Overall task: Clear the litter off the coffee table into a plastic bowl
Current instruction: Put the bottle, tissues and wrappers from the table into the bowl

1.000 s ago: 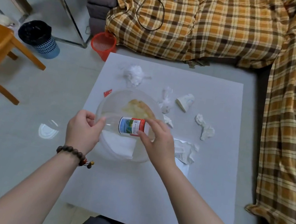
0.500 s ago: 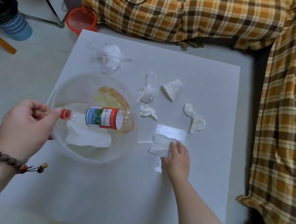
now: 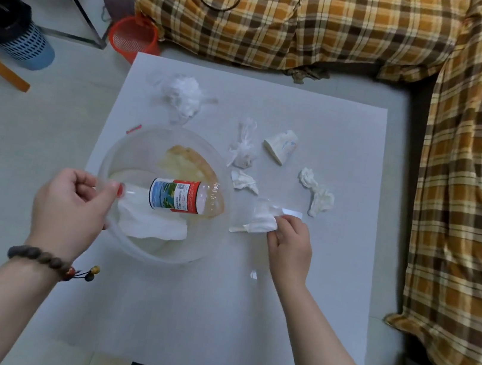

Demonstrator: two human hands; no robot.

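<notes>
A clear plastic bowl [image 3: 208, 246] stands on the left of the white coffee table [image 3: 213, 319]. Inside it lie a plastic bottle [image 3: 183, 196] with a red and blue label, a white paper and a brown wrapper. My left hand [image 3: 71, 210] grips the bowl's left rim. My right hand [image 3: 287, 248] pinches a crumpled white wrapper [image 3: 262, 221] just right of the bowl. Loose litter lies beyond: a tissue wad [image 3: 182, 97], a small knotted bag [image 3: 243, 148], a crushed paper cup [image 3: 281, 146], a small tissue [image 3: 244, 181] and a twisted tissue [image 3: 319, 195].
A plaid-covered sofa [image 3: 320, 22] runs along the far side and the right. A red mesh bin [image 3: 134, 38] and a blue bin with a black liner [image 3: 12, 29] stand on the floor at the far left. A wooden chair leg [image 3: 0, 68] is at the left edge.
My right hand let go of the bottle, which now lies in the bowl, then moved right and took hold of the white wrapper. My left hand stayed on the rim.
</notes>
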